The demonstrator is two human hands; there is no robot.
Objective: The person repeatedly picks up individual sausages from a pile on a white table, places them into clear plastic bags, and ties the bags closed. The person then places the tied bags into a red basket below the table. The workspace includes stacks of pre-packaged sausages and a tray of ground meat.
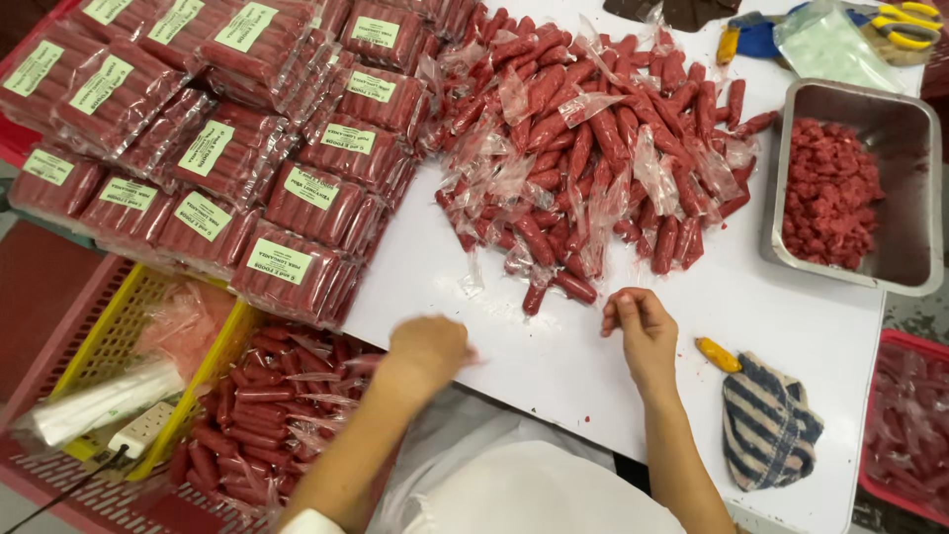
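Both hands sit low in the frame on the white worktop [474,267]. The left hand [427,348] is blurred and curled, so there's no telling if it holds anything. The right hand [641,326] is loosely closed, fingertips pinched, nothing clearly in it. The nearest red sausage [575,287] lies just above and left of the right hand, at the bottom edge of the big sausage pile [593,138]. Its long axis runs roughly left-right, tilting down to the right, and the right hand is closer.
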